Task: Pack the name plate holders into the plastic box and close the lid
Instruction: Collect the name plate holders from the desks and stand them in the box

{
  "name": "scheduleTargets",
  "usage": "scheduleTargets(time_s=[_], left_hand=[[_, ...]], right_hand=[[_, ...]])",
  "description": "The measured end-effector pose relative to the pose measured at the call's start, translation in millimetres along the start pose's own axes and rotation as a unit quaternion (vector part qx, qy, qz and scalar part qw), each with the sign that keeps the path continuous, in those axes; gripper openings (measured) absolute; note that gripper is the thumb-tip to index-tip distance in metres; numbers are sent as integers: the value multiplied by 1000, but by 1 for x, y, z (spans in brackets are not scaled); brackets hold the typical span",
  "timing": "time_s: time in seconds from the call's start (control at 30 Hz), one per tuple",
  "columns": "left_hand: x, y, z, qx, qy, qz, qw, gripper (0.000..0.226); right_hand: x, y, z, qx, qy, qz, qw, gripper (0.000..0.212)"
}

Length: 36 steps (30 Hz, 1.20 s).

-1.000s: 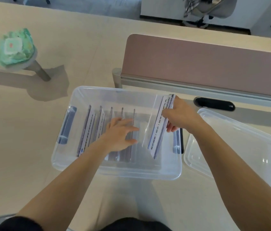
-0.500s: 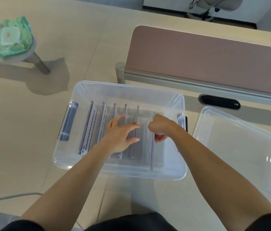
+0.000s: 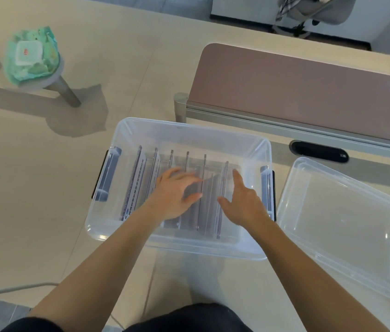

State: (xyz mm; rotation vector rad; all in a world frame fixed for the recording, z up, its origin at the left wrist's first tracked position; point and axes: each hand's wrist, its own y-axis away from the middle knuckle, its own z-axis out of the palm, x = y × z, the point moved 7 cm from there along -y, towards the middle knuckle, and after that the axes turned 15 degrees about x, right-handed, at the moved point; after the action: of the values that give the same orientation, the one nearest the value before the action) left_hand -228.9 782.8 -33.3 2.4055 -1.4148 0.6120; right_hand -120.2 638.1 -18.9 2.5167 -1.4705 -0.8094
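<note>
A clear plastic box with dark side handles sits on the beige desk in front of me. Several name plate holders stand upright in a row inside it, clear with printed strips. My left hand lies flat on the tops of the middle holders, fingers spread. Just right of the rightmost holder, my right hand is inside the box with its fingers apart and nothing in them. The clear lid lies upside down on the desk to the right of the box.
A brown desk divider on a grey rail runs behind the box, with a black cable slot below it. A green wet-wipe pack rests on a round stand at the far left. Office chairs stand beyond the desk.
My right hand carried a holder down into the box, set it at the right end of the row and let go. My left hand stayed on the holders.
</note>
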Motion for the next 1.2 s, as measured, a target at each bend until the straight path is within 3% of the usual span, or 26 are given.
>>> scheduleTargets(time_s=[0.17,0.3,0.43,0.6,0.8,1.2], left_hand=[[-28,20,-62,168,49,-21,984,32],[-60,43,-91,258,-42,-78,962,35],[-73,63,-95,258,-123,-149,947,46],[-93,74,-97,206,-57,-306,928,60],[-88,78,-97,228,-68,-305,922,62],[-89,78,-95,226,-117,-309,916,70]], right_hand=[[6,27,19,-103,-11,-18,994,76],[21,19,38,-102,-118,25,987,77],[22,19,41,-107,-178,43,977,84],[20,16,44,-98,-159,17,982,78],[19,13,49,-80,-120,-38,989,66],[18,7,54,-69,-112,-58,990,66]])
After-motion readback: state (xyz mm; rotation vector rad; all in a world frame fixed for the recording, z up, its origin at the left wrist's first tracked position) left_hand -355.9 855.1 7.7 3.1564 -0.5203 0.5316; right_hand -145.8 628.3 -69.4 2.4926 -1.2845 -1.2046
